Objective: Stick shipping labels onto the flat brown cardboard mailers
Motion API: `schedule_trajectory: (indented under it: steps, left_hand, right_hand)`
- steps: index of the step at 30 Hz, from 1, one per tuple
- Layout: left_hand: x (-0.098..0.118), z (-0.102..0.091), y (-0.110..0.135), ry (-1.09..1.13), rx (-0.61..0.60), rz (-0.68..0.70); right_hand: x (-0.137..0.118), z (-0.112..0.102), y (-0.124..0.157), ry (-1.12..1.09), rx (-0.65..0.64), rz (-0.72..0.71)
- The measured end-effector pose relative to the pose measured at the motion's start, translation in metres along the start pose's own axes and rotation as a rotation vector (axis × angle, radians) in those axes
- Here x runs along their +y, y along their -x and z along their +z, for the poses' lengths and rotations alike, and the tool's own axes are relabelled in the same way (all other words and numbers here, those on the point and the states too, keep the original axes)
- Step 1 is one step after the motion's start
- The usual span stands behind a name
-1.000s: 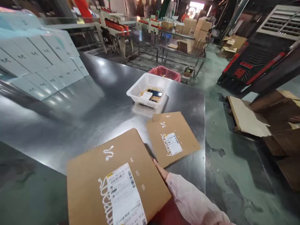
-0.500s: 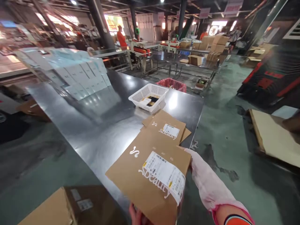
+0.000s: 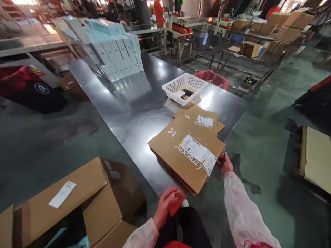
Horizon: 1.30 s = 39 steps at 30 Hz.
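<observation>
A stack of flat brown cardboard mailers (image 3: 165, 148) with white "sbeauty" lettering lies at the near end of the metal table. On the top one is a white shipping label (image 3: 198, 153) whose end bends over the edge. My right hand (image 3: 225, 163) is at the stack's right corner, fingers curled against its edge and partly hidden. Just off the near table corner, my left hand (image 3: 167, 205) is apart from the mailers, its fingers stretched out. A smaller labelled mailer (image 3: 190, 117) lies behind, partly covered by the stack.
A white perforated basket (image 3: 168, 91) with small items stands farther along the metal table (image 3: 131, 127). White boxes (image 3: 113, 55) are piled at its far left. An open carton (image 3: 77, 193) sits at lower left. Beyond the table is a red-lined bin (image 3: 214, 79).
The top mailer has moved away from me and lies on the stack. My left hand has come off its near edge. The view has swung down and right.
</observation>
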<state>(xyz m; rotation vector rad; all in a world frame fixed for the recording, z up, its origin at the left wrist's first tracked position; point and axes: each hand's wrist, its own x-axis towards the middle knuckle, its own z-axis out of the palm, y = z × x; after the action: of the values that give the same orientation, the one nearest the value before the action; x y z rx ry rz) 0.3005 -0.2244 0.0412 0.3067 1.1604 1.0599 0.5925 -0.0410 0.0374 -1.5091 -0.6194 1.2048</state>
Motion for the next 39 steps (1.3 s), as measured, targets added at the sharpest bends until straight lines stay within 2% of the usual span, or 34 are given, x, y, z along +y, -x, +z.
schedule_trajectory:
  steps: [3, 5, 9, 11, 15, 17, 18, 21, 24, 26, 28, 32, 34, 36, 37, 39]
  left_hand:
    - [-0.011, 0.022, 0.012, -0.115, -0.128, 0.077]
    - [-0.021, 0.04, 0.013, -0.126, -0.138, 0.158]
    - [-0.044, 0.068, 0.001, -0.211, 0.1, 0.315]
    - [-0.058, 0.08, -0.005, -0.213, 0.231, 0.37]
    - [-0.082, 0.114, 0.003, -0.198, 0.574, 0.381]
    - [-0.089, 0.137, 0.017, -0.237, 0.691, 0.347]
    - [-0.09, 0.15, 0.024, -0.245, 0.695, 0.343]
    - [-0.085, 0.187, 0.034, -0.179, 0.607, 0.387]
    - [-0.066, 0.217, 0.022, 0.04, 0.422, 0.447]
    - [-0.05, 0.232, 0.007, 0.224, 0.268, 0.435]
    - [-0.037, 0.243, -0.008, 0.38, 0.191, 0.375]
    - [-0.022, 0.251, -0.027, 0.482, 0.189, 0.329]
    - [-0.02, 0.251, -0.032, 0.463, 0.226, 0.35]
    - [-0.02, 0.25, -0.036, 0.441, 0.3, 0.337]
    - [-0.021, 0.249, -0.037, 0.432, 0.343, 0.32]
    - [-0.024, 0.25, -0.041, 0.427, 0.421, 0.28]
  right_hand:
    - [0.026, -0.007, 0.03, -0.008, 0.002, 0.079]
    - [0.04, -0.006, 0.048, -0.006, -0.065, 0.107]
    - [0.057, -0.012, 0.066, 0.046, -0.313, 0.103]
    - [0.055, -0.021, 0.063, 0.093, -0.499, 0.08]
    - [0.023, -0.04, 0.047, 0.169, -0.938, 0.14]
    - [-0.002, -0.05, 0.038, 0.264, -1.081, 0.21]
    - [-0.016, -0.055, 0.033, 0.321, -1.142, 0.236]
    - [-0.052, -0.07, 0.018, 0.418, -1.319, 0.283]
    - [-0.073, -0.08, 0.011, 0.432, -1.436, 0.275]
    - [-0.078, -0.082, 0.013, 0.46, -1.466, 0.25]
    - [-0.078, -0.083, 0.017, 0.501, -1.464, 0.198]
    - [-0.074, -0.089, 0.009, 0.665, -1.356, 0.042]
    - [-0.082, -0.088, -0.006, 0.755, -1.214, -0.125]
    - [-0.1, -0.074, -0.026, 0.794, -1.046, -0.367]
    - [-0.112, -0.06, -0.036, 0.799, -0.988, -0.491]
    - [-0.135, -0.016, -0.051, 0.796, -1.0, -0.725]
